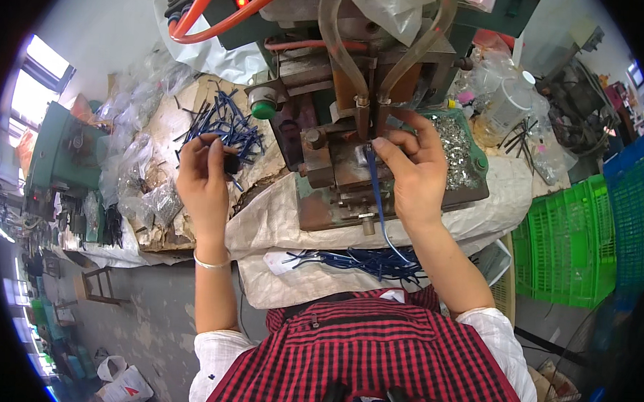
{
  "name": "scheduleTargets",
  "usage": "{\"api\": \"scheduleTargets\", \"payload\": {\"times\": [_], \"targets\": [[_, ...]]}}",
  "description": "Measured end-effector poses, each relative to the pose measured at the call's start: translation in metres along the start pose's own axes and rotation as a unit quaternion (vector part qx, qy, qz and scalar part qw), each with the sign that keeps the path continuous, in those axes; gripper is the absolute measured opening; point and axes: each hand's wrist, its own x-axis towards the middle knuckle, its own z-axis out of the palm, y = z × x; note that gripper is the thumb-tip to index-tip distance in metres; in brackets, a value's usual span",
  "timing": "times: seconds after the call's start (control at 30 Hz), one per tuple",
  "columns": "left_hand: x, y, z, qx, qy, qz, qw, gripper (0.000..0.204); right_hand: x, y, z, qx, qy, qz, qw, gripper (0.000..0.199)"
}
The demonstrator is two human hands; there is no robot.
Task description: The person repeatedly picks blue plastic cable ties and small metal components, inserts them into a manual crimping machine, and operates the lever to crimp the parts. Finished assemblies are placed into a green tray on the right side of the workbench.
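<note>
My right hand [415, 169] pinches the upper end of a thin blue cord [377, 196] at the metal die of a green press machine [331, 165]. The cord hangs down toward my lap. My left hand [204, 178] is at the left with curled fingers, beside a loose pile of dark blue cords [233, 125]. Something dark shows by its fingertips; what they hold, if anything, I cannot make out. Another bundle of blue cords [362, 262] lies on the pale woven cloth [270, 227] in front of me.
Small shiny metal pieces [450, 145] fill a tray right of the die. A green button [263, 111] sits on the machine's left; clear tubes [407, 64] come down above the die. A plastic jar [500, 104] and green crates [568, 240] stand to the right.
</note>
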Motion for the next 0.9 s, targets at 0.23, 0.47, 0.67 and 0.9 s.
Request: {"api": "scheduleTargets", "payload": {"times": [0.23, 0.47, 0.67, 0.9], "targets": [[-0.054, 0.064, 0.052, 0.018, -0.139, 0.442, 0.886, 0.022, -0.024, -0.037, 0.013, -0.091, -0.031, -0.029, 0.995, 0.046], [-0.057, 0.071, 0.097, 0.032, -0.145, 0.538, 0.83, 0.024, 0.014, 0.004, -0.12, -0.719, 0.026, -0.132, 0.681, 0.029], [-0.058, 0.067, 0.099, 0.026, -0.154, 0.532, 0.832, 0.027, 0.012, 0.027, -0.145, -0.689, 0.003, -0.202, 0.697, 0.029], [-0.077, 0.068, 0.081, 0.046, -0.173, 0.459, 0.87, 0.029, 0.044, 0.037, -0.134, -0.74, -0.044, -0.239, 0.627, 0.023]]}}
